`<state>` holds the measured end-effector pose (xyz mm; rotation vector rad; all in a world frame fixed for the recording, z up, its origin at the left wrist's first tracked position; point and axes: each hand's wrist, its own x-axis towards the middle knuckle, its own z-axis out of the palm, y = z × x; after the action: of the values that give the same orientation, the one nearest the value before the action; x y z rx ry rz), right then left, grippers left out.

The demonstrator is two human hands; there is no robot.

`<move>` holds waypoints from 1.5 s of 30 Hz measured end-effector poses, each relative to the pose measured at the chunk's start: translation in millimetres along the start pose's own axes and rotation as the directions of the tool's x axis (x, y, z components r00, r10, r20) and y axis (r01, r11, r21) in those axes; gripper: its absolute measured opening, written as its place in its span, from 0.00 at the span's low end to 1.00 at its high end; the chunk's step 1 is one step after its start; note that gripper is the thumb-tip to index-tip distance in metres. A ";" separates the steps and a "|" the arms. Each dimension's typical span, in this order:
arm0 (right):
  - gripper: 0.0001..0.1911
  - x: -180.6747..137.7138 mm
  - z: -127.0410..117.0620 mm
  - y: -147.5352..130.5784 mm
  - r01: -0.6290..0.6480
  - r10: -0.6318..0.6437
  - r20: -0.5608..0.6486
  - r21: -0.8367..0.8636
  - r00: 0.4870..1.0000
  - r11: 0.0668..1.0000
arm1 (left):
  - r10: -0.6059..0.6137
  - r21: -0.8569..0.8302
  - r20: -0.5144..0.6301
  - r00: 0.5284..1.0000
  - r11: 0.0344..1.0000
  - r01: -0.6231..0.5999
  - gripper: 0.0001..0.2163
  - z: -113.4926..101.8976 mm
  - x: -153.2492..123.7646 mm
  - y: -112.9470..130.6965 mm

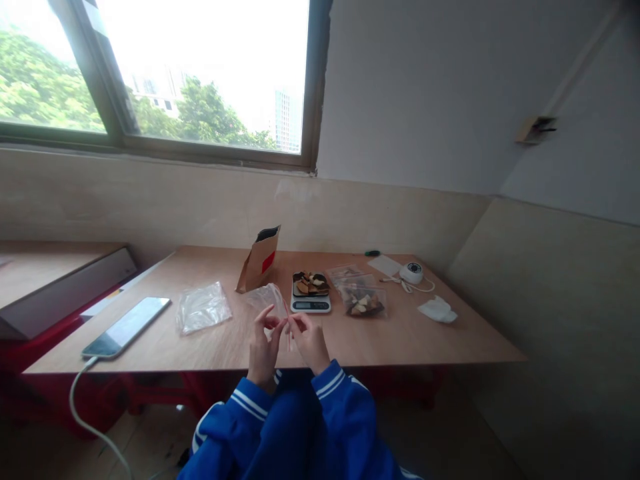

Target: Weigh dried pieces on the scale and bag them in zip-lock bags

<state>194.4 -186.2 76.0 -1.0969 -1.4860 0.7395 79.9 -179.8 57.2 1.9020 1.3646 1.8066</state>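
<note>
The left hand (263, 347) and right hand (310, 341) both pinch a clear plastic zip bag (267, 298); a small white digital scale (311, 304) stands at one o'clock.

On the table (430, 343): phone (127, 326) far left, plastic bag (201, 307) right of it, paper pouch (260, 260) behind, scale (311, 293) centre, filled bags (361, 293) right, probably a cloth (438, 310) beyond

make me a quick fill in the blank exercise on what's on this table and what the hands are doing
Both hands, left and right, pinch a clear plastic ____ at the table's near edge.
The dark pieces sit on a digital ____.
The tablet lies to the ____ of the hands.

Missing words: bag; scale; left
</note>
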 end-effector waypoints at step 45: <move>0.10 104.0 -90.1 110.5 0.114 -0.100 0.062 -0.730 0.993 0.674 | -0.017 0.125 -0.272 0.962 0.991 0.053 0.08 35.9 54.9 -92.1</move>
<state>310.5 -59.1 37.3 -1.5758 -1.9103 0.0177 58.1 -73.9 24.2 1.7252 1.6306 2.0672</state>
